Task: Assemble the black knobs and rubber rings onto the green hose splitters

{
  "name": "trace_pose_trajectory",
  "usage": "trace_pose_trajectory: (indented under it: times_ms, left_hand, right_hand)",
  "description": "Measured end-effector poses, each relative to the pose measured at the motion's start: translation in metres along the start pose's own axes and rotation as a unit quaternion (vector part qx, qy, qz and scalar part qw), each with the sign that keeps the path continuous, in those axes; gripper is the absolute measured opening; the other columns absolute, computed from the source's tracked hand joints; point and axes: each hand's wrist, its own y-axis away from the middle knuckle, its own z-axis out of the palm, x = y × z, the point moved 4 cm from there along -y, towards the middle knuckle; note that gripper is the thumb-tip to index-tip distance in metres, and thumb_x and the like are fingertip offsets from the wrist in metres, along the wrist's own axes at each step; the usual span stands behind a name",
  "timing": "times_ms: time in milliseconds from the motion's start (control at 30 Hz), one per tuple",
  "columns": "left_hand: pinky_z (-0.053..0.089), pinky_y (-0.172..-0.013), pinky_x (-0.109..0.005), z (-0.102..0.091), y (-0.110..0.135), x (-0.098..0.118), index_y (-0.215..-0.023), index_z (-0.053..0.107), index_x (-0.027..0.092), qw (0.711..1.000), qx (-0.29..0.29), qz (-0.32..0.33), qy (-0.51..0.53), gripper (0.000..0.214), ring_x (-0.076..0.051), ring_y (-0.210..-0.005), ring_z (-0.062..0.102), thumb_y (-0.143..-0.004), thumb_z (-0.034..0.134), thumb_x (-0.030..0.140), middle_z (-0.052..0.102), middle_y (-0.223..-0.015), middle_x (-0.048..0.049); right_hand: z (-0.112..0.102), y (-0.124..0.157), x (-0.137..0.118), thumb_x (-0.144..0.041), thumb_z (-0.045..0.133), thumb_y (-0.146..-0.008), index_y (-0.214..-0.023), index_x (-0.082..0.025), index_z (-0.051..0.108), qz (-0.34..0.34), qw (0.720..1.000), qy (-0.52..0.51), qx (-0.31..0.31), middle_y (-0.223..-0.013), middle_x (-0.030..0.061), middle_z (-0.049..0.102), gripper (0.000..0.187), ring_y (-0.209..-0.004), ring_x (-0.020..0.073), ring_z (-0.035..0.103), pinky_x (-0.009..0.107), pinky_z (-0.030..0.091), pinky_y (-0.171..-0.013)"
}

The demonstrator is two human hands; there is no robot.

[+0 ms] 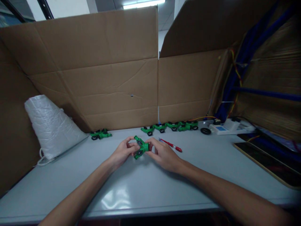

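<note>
Between both hands, a green toy vehicle part [142,147] with black pieces on it is held just above the table. My left hand [125,150] grips its left side, fingers bent around it. At its right end my right hand [162,153] pinches it between thumb and fingers. Just beyond my right hand lies a red screwdriver [172,145], its shaft pointing left. Similar green toy vehicles with black wheels stand along the back: one [100,134] at the left, and a row of several [174,126] right of the middle.
A loose black wheel [205,131] lies near a white power strip [231,128]. A white wrapped bag [53,128] leans at the left. Dark flat panels [268,160] lie at the right of the table [141,191]. Cardboard walls [113,78] enclose the back and sides.
</note>
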Motion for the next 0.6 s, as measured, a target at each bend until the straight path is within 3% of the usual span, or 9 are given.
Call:
trace_pose_trajectory:
  times_ms: [333, 467, 600]
  left_hand:
    - [0.037, -0.058, -0.023, 0.0027, -0.0003, -0.003, -0.11, 0.053, 0.019, 1.0, -0.008, 0.01, 0.018, 0.053, -0.011, -0.065, 0.057, -0.079, 0.093, 0.037, 0.067, -0.085, 0.0007]
    - [0.036, -0.057, -0.023, 0.0028, -0.0004, -0.003, -0.107, 0.054, 0.02, 0.999, 0.021, 0.015, 0.024, 0.05, -0.011, -0.065, 0.055, -0.079, 0.092, 0.037, 0.063, -0.082, 0.0026]
    - [0.036, -0.057, -0.024, -0.003, -0.0029, -0.0029, -0.103, 0.055, 0.019, 0.997, 0.067, 0.036, 0.034, 0.049, -0.011, -0.063, 0.052, -0.077, 0.092, 0.036, 0.06, -0.079, 0.0037]
  right_hand:
    - [0.0032, -0.0006, 0.0059, -0.023, 0.064, -0.1, -0.134, -0.025, 0.053, 0.002, 0.999, 0.012, 0.035, -0.107, 0.0036, 0.069, 0.035, -0.072, 0.0179, 0.062, 0.032, 0.048, -0.072]
    - [0.0002, -0.0019, 0.0063, -0.022, 0.059, -0.102, -0.138, -0.023, 0.05, 0.005, 0.999, 0.017, 0.051, -0.107, 0.0044, 0.07, 0.038, -0.073, 0.0182, 0.063, 0.032, 0.048, -0.072]
    - [-0.0047, -0.0034, 0.0041, -0.015, 0.053, -0.102, -0.129, -0.022, 0.055, 0.004, 0.997, 0.032, 0.066, -0.104, 0.0049, 0.07, 0.028, -0.082, 0.0203, 0.066, 0.033, 0.048, -0.077]
